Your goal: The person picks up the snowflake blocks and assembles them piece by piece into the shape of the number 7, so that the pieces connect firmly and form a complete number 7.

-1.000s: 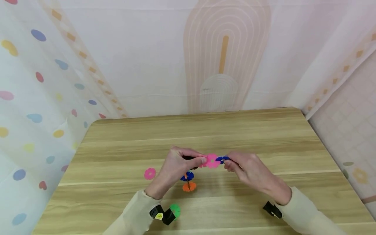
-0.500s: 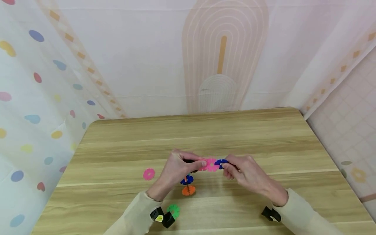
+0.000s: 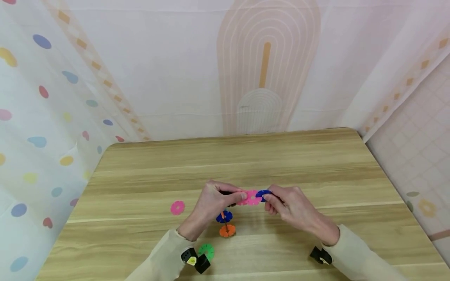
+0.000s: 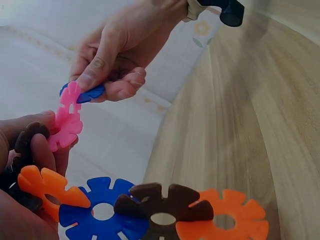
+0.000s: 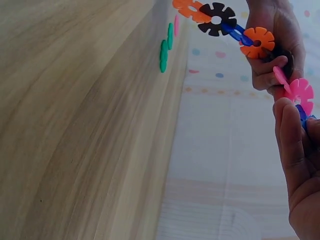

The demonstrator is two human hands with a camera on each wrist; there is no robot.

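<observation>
Pinched in the left hand [image 3: 211, 205] is the near end of a chain of slotted plastic snowflake discs [image 4: 135, 207], thumb and fingers curled round a pink disc [image 3: 251, 197] and the dark pieces behind it; the small blue disc [image 3: 263, 193] is being gripped between thumb and forefinger of the right hand [image 3: 293, 210] and held edge-on against the pink disc's rim. Compared with a second ago, both hands are being held slightly lower and closer together over the wooden table [image 3: 316, 164], and the blue disc is now touching the pink one; whether the slots are fully seated cannot be told. Judged from that, the joint is being closed, not yet confirmed locked. The chain is being held above the table's middle, its tail hanging down towards the near edge. Counted across the views: in the chain, two orange discs [image 4: 222, 222], two blue discs counting the one being fitted, one pink, and at least two dark brown discs [image 4: 162, 202], more possibly hidden in the left palm. Lying loose on the table: one pink disc [image 3: 177, 207] to the left, one green disc [image 3: 206, 251] by the left wrist.
</observation>
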